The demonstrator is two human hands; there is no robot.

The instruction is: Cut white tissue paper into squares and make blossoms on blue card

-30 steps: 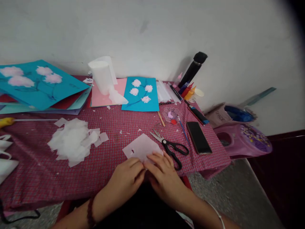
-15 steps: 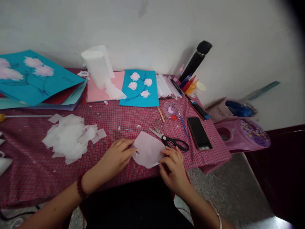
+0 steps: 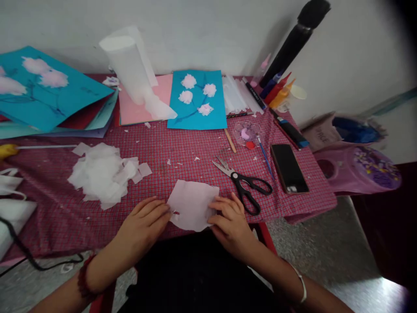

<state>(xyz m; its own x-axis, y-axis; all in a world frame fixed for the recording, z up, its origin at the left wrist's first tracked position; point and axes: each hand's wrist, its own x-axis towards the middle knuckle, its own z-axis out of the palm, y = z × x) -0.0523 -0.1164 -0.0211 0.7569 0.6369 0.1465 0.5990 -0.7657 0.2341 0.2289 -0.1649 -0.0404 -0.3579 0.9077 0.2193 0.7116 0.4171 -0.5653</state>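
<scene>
A thin pale pink sheet of tissue paper [image 3: 192,202] lies on the checked tablecloth at the near edge, with a small tear at its lower left. My left hand [image 3: 143,224] pinches its left edge, fingertips closed on the paper. At the right edge my right hand [image 3: 231,221] has curled fingers gripping it, the thumb partly hidden. Black-handled scissors [image 3: 243,182] rest with blades apart just right of the sheet, near my right fingers. Left of it is a heap of cut white tissue squares [image 3: 100,174].
Behind stand a paper roll [image 3: 125,65] and a blue card with pink paper flowers [image 3: 197,102]. A phone [image 3: 289,168], paintbrush [image 3: 266,157], paint dish [image 3: 246,132] and paint bottles [image 3: 282,93] are at right. More blue flower cards [image 3: 48,104] lie at left.
Both hands have shifted the tissue sheet left, away from the scissors, and turned it so its upper edge lies flatter. Both scissor handles now show fully. The camera view has tilted down.
</scene>
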